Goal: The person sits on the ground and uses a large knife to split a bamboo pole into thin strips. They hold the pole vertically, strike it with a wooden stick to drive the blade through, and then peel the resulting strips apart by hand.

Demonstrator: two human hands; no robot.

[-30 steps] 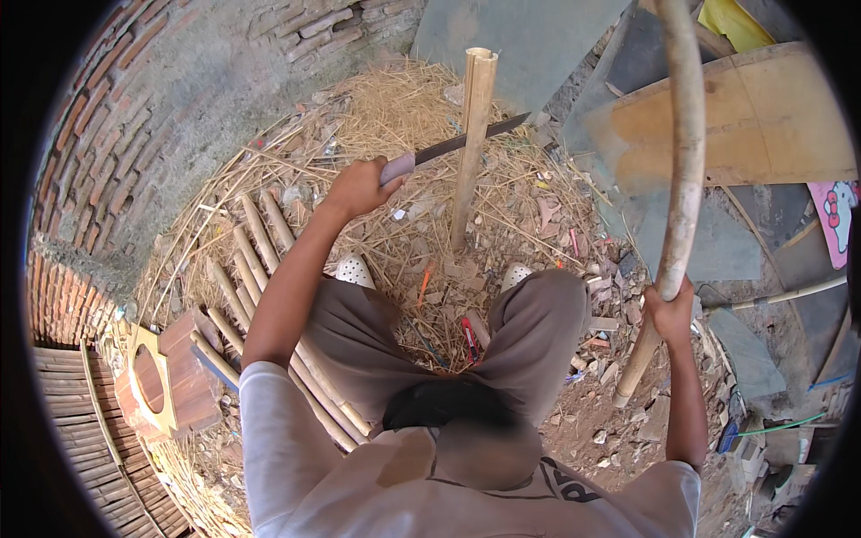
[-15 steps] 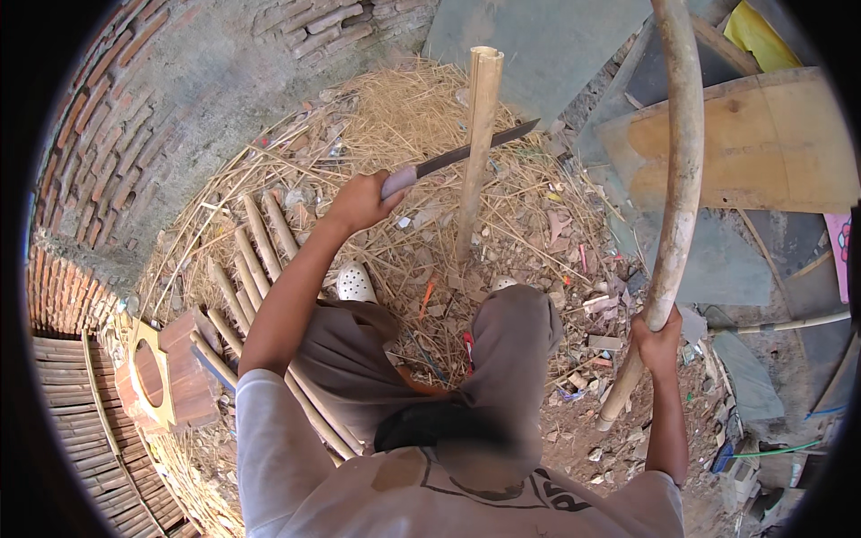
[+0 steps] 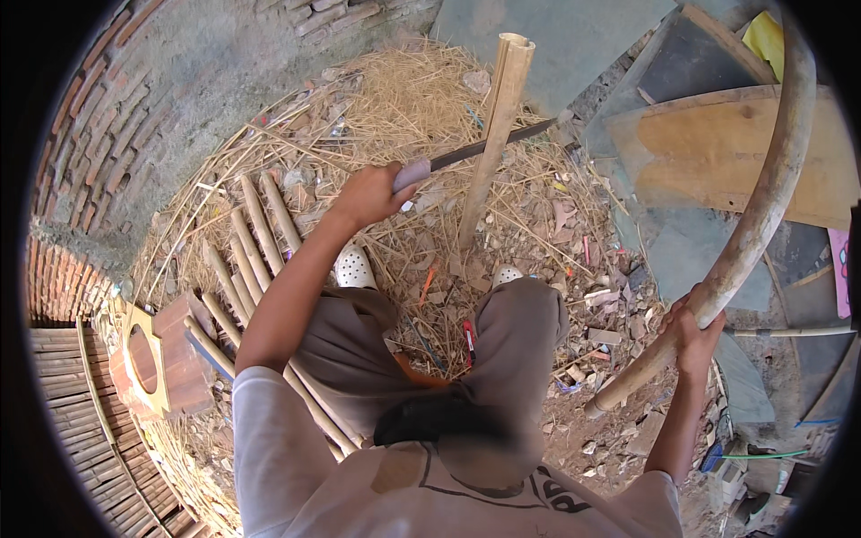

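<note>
My left hand (image 3: 369, 195) is closed round the pale handle of a machete (image 3: 462, 152). Its dark blade points right and crosses an upright bamboo piece (image 3: 502, 99) with a hollow, lobed top; I cannot tell whether it cuts into it. On the right, my right hand (image 3: 693, 334) grips a long, thick, mottled bamboo pole (image 3: 749, 238) near its lower end. The pole slants from the ground by my right knee up toward the upper right, bending with the lens.
Several cut poles (image 3: 254, 215) lie left of my legs beside a brown wooden panel (image 3: 184, 359). Straw (image 3: 404, 99) and rubble cover the ground. A brick wall (image 3: 117, 117) rises at the left. Grey sheets (image 3: 547, 45) and a tan board (image 3: 708, 148) lie at the right.
The pole has tilted further right at its upper end, and my right hand has shifted right with it. The upright bamboo leans more to the right; the machete still crosses it.
</note>
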